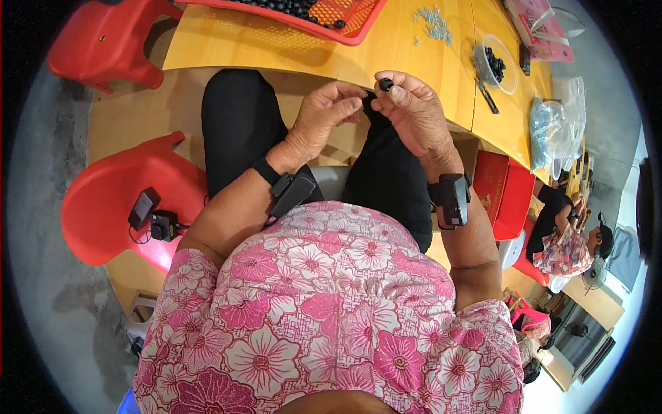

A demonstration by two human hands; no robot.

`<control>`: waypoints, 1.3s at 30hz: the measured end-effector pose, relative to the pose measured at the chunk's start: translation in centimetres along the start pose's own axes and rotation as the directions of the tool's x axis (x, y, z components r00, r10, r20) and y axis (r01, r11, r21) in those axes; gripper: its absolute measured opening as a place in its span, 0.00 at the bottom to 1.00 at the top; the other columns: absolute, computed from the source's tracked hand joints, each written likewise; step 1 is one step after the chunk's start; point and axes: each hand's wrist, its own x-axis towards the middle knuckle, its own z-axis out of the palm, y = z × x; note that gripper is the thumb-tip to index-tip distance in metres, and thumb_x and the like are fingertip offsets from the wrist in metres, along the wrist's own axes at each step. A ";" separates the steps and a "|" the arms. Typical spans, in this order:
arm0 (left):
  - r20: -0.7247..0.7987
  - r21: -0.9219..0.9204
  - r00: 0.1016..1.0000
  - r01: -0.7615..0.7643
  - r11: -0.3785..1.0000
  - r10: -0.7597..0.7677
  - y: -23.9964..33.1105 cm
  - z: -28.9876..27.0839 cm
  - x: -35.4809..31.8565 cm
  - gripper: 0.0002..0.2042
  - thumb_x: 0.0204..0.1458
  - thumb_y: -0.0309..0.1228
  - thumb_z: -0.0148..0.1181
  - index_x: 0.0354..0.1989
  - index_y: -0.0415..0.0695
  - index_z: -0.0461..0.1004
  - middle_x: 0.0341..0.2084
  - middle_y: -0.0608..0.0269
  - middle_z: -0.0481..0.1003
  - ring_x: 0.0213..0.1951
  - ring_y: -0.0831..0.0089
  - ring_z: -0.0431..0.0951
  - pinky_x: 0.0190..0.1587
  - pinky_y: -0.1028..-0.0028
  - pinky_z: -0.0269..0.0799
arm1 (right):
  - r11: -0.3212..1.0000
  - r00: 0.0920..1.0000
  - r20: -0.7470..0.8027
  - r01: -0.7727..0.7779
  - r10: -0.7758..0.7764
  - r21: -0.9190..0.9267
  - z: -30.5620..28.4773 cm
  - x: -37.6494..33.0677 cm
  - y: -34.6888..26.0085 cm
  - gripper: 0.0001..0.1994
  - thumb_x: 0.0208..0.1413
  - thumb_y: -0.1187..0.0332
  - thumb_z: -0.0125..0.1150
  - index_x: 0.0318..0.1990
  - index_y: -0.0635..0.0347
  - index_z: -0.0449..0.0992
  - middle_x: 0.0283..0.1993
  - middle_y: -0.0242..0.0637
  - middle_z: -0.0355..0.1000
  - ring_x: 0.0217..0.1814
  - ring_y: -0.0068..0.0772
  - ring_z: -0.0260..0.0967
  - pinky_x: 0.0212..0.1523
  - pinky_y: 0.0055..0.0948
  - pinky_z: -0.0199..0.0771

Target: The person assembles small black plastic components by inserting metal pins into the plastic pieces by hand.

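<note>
Between the thumb and fingers of my right hand [417,117] is a small round black piece [386,84], held just off the table's near edge. My left hand [324,116] is close by on the left, its thumb and fingertips pinched together and pointing toward the right hand. Whatever those left fingertips hold, if anything, is too small to see. Both hands are above my lap. Many similar black pieces [276,7] lie in a red plastic basket [355,33] on the yellow table [414,62]. A scatter of tiny silvery parts [436,27] lies to its right.
A clear bowl [512,77] of black pieces stands at the right, beside a black pen [487,98] and clear plastic bags [560,127]. Below the table edge is a red box [491,193]. Red seats [100,207] stand at left. Another person [565,252] sits far right.
</note>
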 end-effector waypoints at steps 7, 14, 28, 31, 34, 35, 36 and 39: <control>-0.004 -0.018 0.999 -0.044 0.999 0.044 -0.1 0.8 -0.1 0.12 0.52 0.28 0.58 0.45 0.41 0.71 0.30 0.70 0.72 0.33 0.83 0.71 0.38 0.81 0.69 | 0.999 0.999 -0.026 -0.034 0.035 0.033 -0.2 -0.9 2.2 0.14 0.53 0.63 0.59 0.41 0.64 0.74 0.32 0.29 0.71 0.31 0.19 0.62 0.35 0.20 0.64; 0.020 -0.079 0.999 -0.037 0.996 0.038 -0.4 0.5 -0.5 0.16 0.52 0.31 0.58 0.49 0.42 0.69 0.33 0.70 0.72 0.34 0.82 0.72 0.40 0.80 0.70 | 0.979 0.992 -0.122 -0.033 0.009 -0.202 0.5 -1.3 3.5 0.09 0.54 0.67 0.59 0.39 0.62 0.76 0.28 0.26 0.69 0.28 0.15 0.61 0.31 0.16 0.63; 0.209 -0.447 0.943 0.329 0.832 -0.261 0.3 -0.9 0.0 0.18 0.51 0.27 0.58 0.51 0.43 0.66 0.37 0.68 0.72 0.34 0.79 0.74 0.39 0.78 0.75 | 0.805 0.988 0.154 0.082 0.011 -0.588 -0.6 0.4 0.5 0.09 0.49 0.70 0.63 0.37 0.62 0.78 0.31 0.31 0.70 0.35 0.19 0.66 0.39 0.18 0.66; 0.199 -0.450 0.944 0.327 0.831 -0.263 0.6 -0.7 0.1 0.18 0.51 0.26 0.58 0.51 0.44 0.66 0.38 0.67 0.72 0.36 0.78 0.75 0.41 0.78 0.75 | 0.809 0.993 0.114 0.078 -0.014 -0.582 -0.2 0.6 0.5 0.09 0.47 0.72 0.64 0.37 0.62 0.79 0.31 0.31 0.70 0.35 0.19 0.66 0.39 0.19 0.67; 0.186 -0.446 0.950 0.310 0.840 -0.252 0.7 -0.4 0.0 0.18 0.51 0.25 0.58 0.51 0.45 0.66 0.39 0.66 0.71 0.38 0.77 0.74 0.41 0.77 0.75 | 0.809 0.996 0.091 0.045 0.011 -0.586 -0.1 0.7 0.3 0.09 0.47 0.72 0.64 0.38 0.62 0.78 0.31 0.31 0.70 0.35 0.18 0.66 0.39 0.18 0.67; 0.174 -0.449 0.955 0.294 0.844 -0.240 0.7 -0.3 0.0 0.17 0.51 0.25 0.58 0.50 0.45 0.67 0.40 0.66 0.71 0.39 0.77 0.74 0.41 0.77 0.75 | 0.806 0.995 0.103 0.060 0.002 -0.589 -0.1 0.8 0.2 0.09 0.47 0.73 0.64 0.37 0.62 0.78 0.31 0.30 0.70 0.35 0.18 0.66 0.39 0.18 0.67; 0.172 -0.449 0.955 0.295 0.843 -0.242 0.3 -0.6 0.0 0.17 0.51 0.25 0.58 0.50 0.45 0.67 0.40 0.66 0.71 0.39 0.77 0.74 0.41 0.77 0.75 | 0.803 0.993 0.114 0.074 -0.008 -0.592 -0.1 0.8 0.2 0.08 0.48 0.74 0.63 0.37 0.62 0.78 0.31 0.30 0.70 0.36 0.18 0.66 0.39 0.17 0.67; 0.146 -0.468 0.967 0.253 0.847 -0.208 -0.7 -1.4 0.3 0.12 0.51 0.23 0.57 0.44 0.44 0.69 0.39 0.66 0.71 0.39 0.77 0.74 0.42 0.77 0.74 | 0.676 0.987 0.025 0.128 -0.160 -0.726 -1.7 1.9 -0.1 0.08 0.47 0.76 0.62 0.37 0.63 0.78 0.31 0.31 0.73 0.35 0.20 0.70 0.38 0.19 0.70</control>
